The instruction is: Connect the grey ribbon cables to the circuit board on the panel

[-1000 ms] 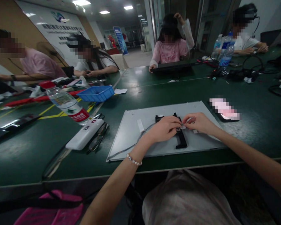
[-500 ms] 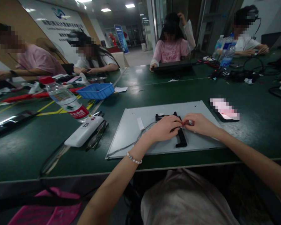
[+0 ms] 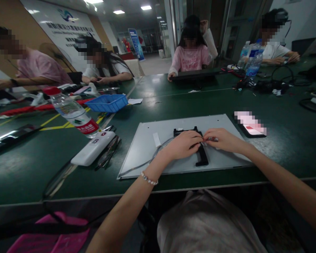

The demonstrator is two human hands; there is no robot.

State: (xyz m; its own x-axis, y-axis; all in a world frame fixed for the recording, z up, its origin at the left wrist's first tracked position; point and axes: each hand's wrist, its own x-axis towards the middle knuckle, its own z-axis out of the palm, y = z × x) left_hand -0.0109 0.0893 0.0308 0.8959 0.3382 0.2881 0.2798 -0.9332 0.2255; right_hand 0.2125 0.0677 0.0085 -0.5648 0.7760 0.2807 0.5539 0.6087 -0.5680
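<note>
On a pale flat panel (image 3: 137, 151) lies a black bracket-like part (image 3: 202, 158), partly covered by my hands. My left hand (image 3: 185, 144) rests over its middle, the fingers bent together toward the right. My right hand (image 3: 221, 138) meets it there, thumb and forefinger pinched at the left hand's fingertips. Something small and whitish shows between the two hands, too small to name. A grey cable (image 3: 154, 156) runs from the panel's lower left corner under my left hand. Left of the bracket part is a white strip (image 3: 156, 140).
Right of the panel lies a phone (image 3: 251, 124). To the left are a white power bank (image 3: 93, 149), glasses (image 3: 107, 153), a water bottle (image 3: 75, 114) and a blue tray (image 3: 107, 103). Several people sit around the green table (image 3: 168, 98); one has a dark flat panel (image 3: 197, 74) in front.
Both hands stay together over the black part, with only small finger movements. The right hand's fingers have drawn slightly lower and flatter. The view has shifted a little.
</note>
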